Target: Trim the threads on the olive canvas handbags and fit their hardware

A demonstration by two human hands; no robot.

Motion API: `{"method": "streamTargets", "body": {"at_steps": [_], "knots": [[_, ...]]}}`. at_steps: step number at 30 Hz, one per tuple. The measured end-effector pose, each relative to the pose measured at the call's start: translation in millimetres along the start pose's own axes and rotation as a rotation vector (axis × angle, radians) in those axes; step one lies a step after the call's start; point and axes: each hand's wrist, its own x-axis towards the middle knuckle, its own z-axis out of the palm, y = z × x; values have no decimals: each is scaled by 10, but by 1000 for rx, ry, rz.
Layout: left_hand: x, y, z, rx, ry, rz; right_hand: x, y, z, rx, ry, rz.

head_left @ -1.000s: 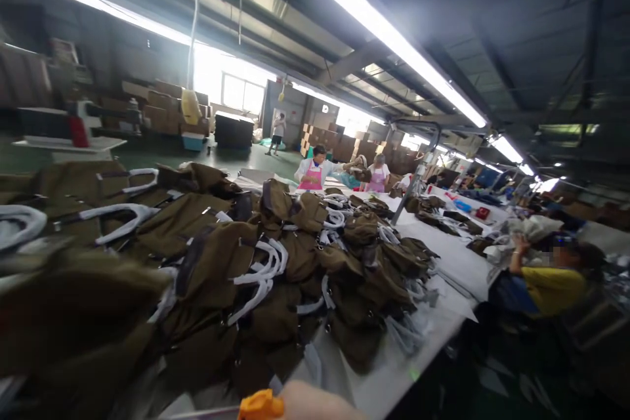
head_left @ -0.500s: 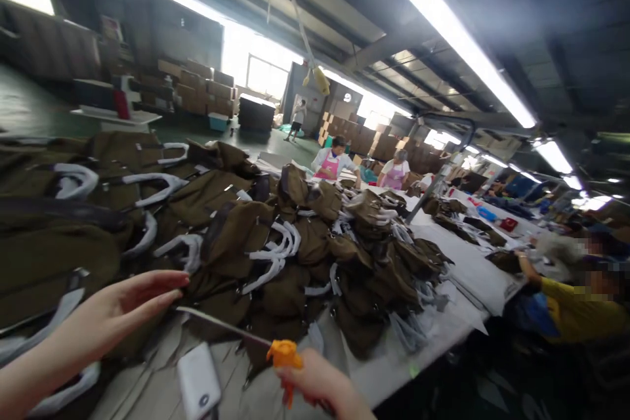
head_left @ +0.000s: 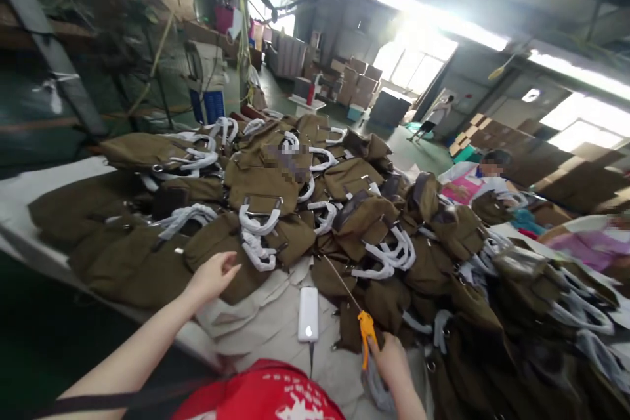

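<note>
My right hand (head_left: 391, 357) is closed around an orange air blow gun (head_left: 367, 328). Its long thin metal nozzle (head_left: 342, 279) points up and to the left, towards the bags. At the near edge of an olive-brown bag (head_left: 211, 239), my left hand (head_left: 216, 277) is loosely curled with a gap between thumb and fingers. No object shows in it. That bag is part of a heap of similar bags whose handles (head_left: 258, 246) are wrapped in white. Between my hands a white power bank (head_left: 308, 315) with a dark cable lies on pale sheeting (head_left: 246, 328).
More bags (head_left: 492, 348) crowd the right side of the table. Two people in pink aprons (head_left: 462, 187) are at the far right, and another person (head_left: 433, 118) stands farther off. Cardboard boxes (head_left: 361, 85) are stacked behind. A slanted metal post (head_left: 54, 59) rises at the left.
My view has swung left and down, bringing my red shirt into sight. My left hand's outstretched fingers have curled in beside a bag. The blow gun stays in my right hand.
</note>
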Motion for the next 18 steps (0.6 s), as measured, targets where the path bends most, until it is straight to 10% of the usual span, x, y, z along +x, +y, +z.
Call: {"method": "streamTargets", "body": {"at_steps": [5,11,18], "knots": [[632,265,-101,187,189,149,22,-568,-94,125,-39,-308],[1188,549,-162,356,109,283,-166,-913,-150,188,-238,-438],[946,1583,-615,317,82,469,-448,-1461,-632,399,-45,-484]]}}
